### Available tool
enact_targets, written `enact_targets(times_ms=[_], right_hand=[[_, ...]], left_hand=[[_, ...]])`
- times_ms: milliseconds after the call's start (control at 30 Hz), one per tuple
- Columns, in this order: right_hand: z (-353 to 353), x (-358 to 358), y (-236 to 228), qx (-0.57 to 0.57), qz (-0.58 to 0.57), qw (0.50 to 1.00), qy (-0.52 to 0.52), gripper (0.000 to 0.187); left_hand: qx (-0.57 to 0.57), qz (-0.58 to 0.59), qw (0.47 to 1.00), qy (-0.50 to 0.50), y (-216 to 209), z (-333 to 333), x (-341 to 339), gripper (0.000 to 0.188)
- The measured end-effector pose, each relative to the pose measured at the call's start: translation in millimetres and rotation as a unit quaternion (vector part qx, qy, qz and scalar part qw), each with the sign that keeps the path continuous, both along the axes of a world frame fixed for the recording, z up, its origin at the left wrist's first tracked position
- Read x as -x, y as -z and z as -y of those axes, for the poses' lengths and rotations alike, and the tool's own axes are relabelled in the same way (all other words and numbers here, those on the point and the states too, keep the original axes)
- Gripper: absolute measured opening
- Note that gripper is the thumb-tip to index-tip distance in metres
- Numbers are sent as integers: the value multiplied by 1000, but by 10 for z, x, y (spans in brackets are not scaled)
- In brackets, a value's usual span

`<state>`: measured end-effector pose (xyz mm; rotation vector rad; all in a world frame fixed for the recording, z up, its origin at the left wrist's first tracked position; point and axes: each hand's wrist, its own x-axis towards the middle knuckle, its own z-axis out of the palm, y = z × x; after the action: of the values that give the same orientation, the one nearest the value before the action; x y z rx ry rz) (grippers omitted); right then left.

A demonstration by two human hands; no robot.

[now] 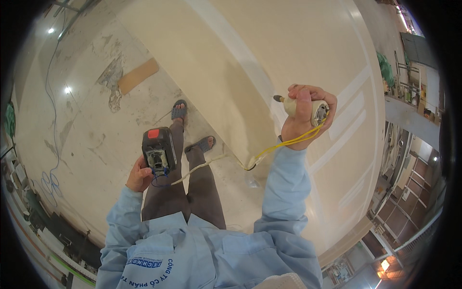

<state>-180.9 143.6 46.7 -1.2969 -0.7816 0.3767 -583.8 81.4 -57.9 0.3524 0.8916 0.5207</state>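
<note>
My left hand [139, 175] grips a black cordless-tool battery pack [159, 144] with a red button; its near end is open, with wires showing. In my right hand [312, 126] is a small hand-held rotary tool [293, 107], its body wrapped in off-white tape. A dark, rounded bit [278, 98] points left from its front. Yellow wires [293, 141] leave its rear end and join an off-white wrapped cable [202, 166], which runs down and across to the battery pack. The tool is held above a large pale panel [288, 58], apart from it.
The panel's straight edge runs diagonally past my sandalled feet [199, 144]. A brown board piece [138, 77] lies on the stained floor [91, 125]. At the left, a thin cable [51, 91] trails over the floor. Racks and shelving [409, 183] stand beyond the panel's right side.
</note>
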Motion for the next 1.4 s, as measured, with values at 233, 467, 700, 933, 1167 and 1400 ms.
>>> enact_targets(times_ms=[233, 467, 700, 933, 1167, 1400], right_hand=[[-198, 66, 59, 94, 25, 995, 6, 22], [-210, 59, -25, -1, 15, 1000, -8, 23], [-355, 120, -10, 31, 8, 999, -39, 23], [-527, 81, 46, 73, 88, 993, -30, 24], [-499, 61, -79, -2, 20, 999, -42, 25], [-572, 175, -28, 65, 54, 995, -61, 24]], left_hand=[[0, 8, 1000, -2, -39, 3, -30, 81], [-3, 10, 1000, -10, -62, 9, -49, 82], [-12, 15, 1000, -1, 13, -36, -29, 84], [1, 22, 1000, -11, -7, -20, -37, 85], [-7, 33, 999, -27, 26, 20, -46, 82], [5, 37, 999, -28, 28, 3, -43, 83]])
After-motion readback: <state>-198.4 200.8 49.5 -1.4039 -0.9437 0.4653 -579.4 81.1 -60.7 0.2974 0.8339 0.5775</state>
